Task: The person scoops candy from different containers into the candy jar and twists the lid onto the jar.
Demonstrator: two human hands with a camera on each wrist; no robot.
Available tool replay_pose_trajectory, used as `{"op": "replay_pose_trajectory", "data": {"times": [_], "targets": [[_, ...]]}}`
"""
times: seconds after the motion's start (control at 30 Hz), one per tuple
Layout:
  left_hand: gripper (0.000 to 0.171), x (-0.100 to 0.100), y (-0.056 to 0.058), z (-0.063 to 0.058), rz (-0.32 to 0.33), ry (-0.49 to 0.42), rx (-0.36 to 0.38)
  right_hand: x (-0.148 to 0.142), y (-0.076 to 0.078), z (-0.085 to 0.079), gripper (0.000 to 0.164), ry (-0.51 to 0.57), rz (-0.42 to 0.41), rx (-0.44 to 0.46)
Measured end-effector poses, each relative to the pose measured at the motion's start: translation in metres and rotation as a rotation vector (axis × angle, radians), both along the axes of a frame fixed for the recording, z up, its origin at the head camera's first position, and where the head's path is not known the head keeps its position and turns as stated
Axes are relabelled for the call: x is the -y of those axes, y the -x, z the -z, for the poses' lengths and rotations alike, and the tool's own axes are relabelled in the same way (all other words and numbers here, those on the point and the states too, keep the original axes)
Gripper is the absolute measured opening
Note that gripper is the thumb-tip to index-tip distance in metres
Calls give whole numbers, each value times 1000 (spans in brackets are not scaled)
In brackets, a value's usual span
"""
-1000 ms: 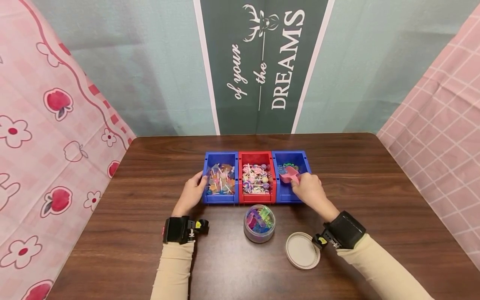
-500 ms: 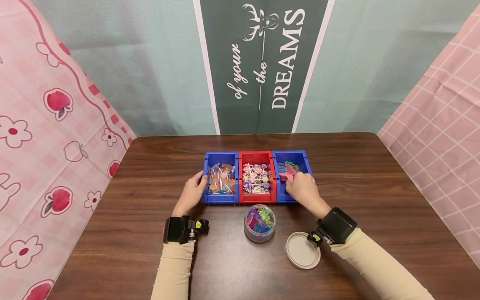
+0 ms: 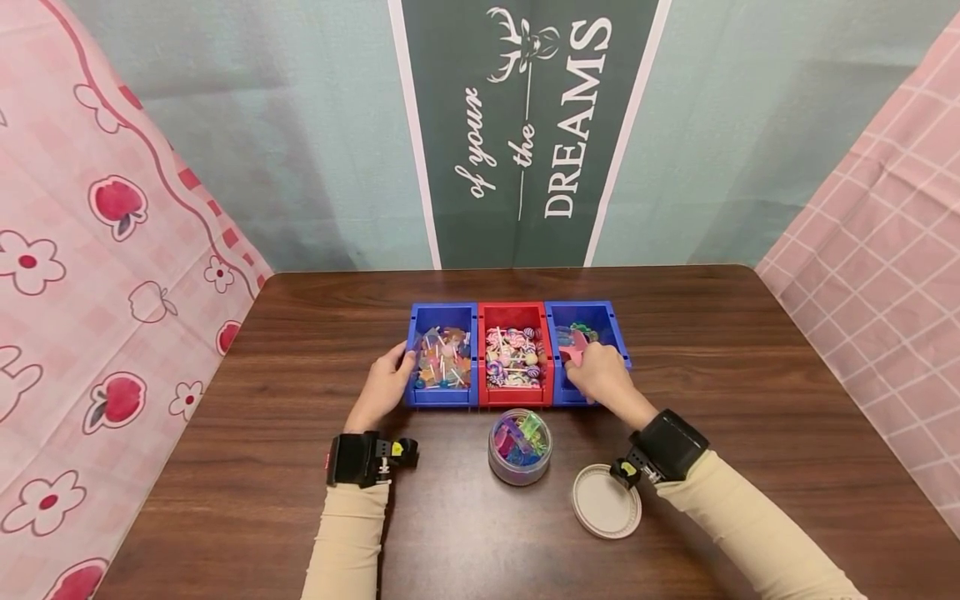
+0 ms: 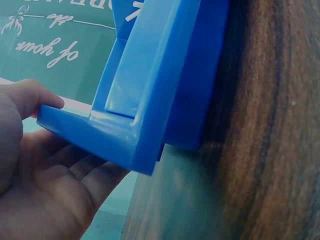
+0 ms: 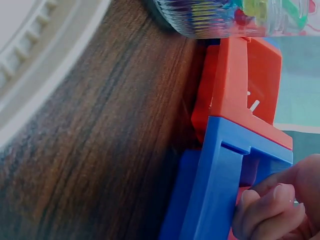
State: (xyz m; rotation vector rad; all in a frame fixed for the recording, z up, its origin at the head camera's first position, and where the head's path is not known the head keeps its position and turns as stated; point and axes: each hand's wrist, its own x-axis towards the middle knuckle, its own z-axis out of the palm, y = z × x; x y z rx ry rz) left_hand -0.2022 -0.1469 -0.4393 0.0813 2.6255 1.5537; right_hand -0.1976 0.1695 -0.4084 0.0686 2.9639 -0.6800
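My left hand [image 3: 384, 387] grips the outer side of the left blue bin [image 3: 442, 397]; in the left wrist view the thumb [image 4: 42, 97] lies over the bin's wall [image 4: 85, 132] and the fingers are beneath. In the right blue bin [image 3: 585, 310], my right hand [image 3: 606, 375] holds a small pink scoop [image 3: 576, 345]. The scoop's head is against clear blue and green trinkets [image 3: 588, 330] there. In the right wrist view the curled fingers [image 5: 280, 197] cover most of the scoop.
A red bin [image 3: 512, 313] of lollipop-like charms stands between the blue bins. Before it is an open clear jar [image 3: 517, 473] of bright plastic pieces, with a pale round lid [image 3: 604, 502] to its right. Fabric hangs behind and beside the table [image 3: 247, 467].
My right hand has shifted left and slightly toward me within the right blue bin, taking the pink scoop with it. The left hand has stayed on the left bin.
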Motion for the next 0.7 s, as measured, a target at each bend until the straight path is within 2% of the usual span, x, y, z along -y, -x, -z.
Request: {"op": "replay_pose_trajectory", "data": {"times": [0.13,0.4,0.7], "targets": [[47,1,0,0,-1,4,4,1,-2,1,41,2,12,-35],[47,0,-1,-1,-2,3,12,3,-7,7,39,-14,31,-196],[47,1,-1,-2,-3,-5,17,-2,-12,13,35,13,34,-323]]}}
